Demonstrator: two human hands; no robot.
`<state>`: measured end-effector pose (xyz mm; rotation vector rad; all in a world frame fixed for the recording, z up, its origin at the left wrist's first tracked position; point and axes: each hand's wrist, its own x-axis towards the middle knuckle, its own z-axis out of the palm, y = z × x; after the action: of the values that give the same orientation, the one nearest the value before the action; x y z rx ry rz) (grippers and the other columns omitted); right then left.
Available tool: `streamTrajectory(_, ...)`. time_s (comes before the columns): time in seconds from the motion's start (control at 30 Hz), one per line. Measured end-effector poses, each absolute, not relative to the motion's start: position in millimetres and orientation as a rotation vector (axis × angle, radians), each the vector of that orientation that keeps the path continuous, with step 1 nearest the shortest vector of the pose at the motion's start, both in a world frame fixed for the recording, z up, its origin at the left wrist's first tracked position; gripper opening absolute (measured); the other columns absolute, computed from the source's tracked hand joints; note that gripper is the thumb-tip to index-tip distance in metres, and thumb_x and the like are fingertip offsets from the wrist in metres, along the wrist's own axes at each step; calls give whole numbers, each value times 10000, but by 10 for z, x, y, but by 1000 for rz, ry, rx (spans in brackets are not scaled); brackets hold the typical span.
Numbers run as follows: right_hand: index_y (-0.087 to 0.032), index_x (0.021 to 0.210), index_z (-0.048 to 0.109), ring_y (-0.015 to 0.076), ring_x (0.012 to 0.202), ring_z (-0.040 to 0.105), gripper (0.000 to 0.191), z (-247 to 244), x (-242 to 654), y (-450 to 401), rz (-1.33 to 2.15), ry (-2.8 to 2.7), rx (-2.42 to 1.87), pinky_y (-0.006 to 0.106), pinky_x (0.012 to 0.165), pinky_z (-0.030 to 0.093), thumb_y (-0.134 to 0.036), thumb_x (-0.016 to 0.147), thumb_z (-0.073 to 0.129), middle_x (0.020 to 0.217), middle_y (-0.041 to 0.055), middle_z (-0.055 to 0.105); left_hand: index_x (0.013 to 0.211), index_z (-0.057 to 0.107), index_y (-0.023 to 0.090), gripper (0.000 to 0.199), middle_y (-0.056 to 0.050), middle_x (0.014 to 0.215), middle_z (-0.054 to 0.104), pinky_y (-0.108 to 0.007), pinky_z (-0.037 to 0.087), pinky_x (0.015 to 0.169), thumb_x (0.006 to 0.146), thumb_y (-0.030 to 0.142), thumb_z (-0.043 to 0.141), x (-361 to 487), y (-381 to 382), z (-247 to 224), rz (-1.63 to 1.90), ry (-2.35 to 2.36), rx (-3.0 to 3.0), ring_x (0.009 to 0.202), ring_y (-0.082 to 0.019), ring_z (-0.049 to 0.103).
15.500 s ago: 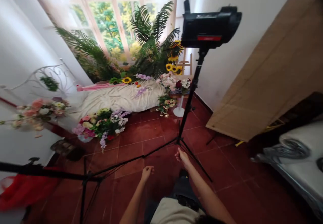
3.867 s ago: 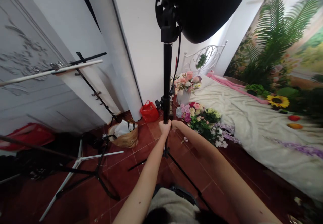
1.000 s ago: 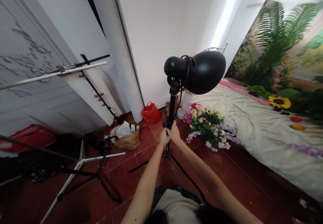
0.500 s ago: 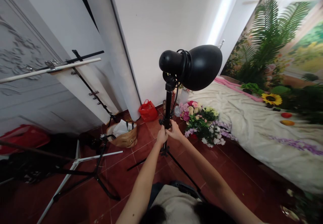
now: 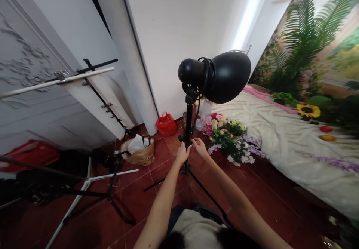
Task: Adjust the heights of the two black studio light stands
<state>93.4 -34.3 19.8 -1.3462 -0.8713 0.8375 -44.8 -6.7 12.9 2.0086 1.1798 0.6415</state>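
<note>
A black studio lamp (image 5: 228, 77) with a coiled cable tops a black stand (image 5: 189, 118) in the middle of the view. Wrapped round the stand's pole, just below a clamp knob, is my left hand (image 5: 183, 153). My right hand (image 5: 199, 146) is just right of the pole, its fingers bent and close together near the collar. Whether those fingertips pinch a small part is too small to tell. The stand's legs spread over the red tiled floor (image 5: 162, 163).
Bunches of artificial flowers (image 5: 224, 133) lie right of the stand, beside a cream-draped platform (image 5: 283, 137). A red bag (image 5: 166, 124) and a woven bag (image 5: 143, 152) stand to the left. Further left are a white tripod (image 5: 87, 183) and a backdrop crossbar (image 5: 92, 73).
My right hand has moved slightly right, off the pole. The whole view has shifted a little; my left hand still holds the pole.
</note>
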Motion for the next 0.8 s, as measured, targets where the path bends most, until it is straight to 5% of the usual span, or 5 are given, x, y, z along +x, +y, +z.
streamTrajectory(0.1,-194,824,559,138,540,539,358,223,901,-281,823,-766,-1395,269,580,470,-504,671,649,582,-38,559,1199,434,153,430,-184,1151,626,-380,473,892,906,469,432,-450,-62,124,630,1182,2022,1079,-284,617)
streamTrajectory(0.27,-192,757,546,141,644,586,202,275,876,-158,740,-658,-1558,253,627,473,-365,665,592,701,6,621,1173,438,168,403,-176,1149,622,-381,476,884,905,469,438,-450,-60,132,639,1170,2024,1074,-281,617)
streamTrajectory(0.5,-207,651,511,147,628,584,117,280,862,-45,802,-659,-1609,252,622,480,-319,665,543,606,-23,589,1198,412,178,400,-170,1150,628,-382,476,891,906,450,445,-451,-72,151,669,1137,2009,1089,-280,612)
streamTrajectory(0.8,-190,874,576,163,767,637,245,286,796,-262,894,-636,-1283,294,720,516,-327,676,537,851,31,652,1207,433,181,431,-170,1193,613,-371,463,923,893,475,461,-458,-78,164,666,1168,1969,1119,-275,599)
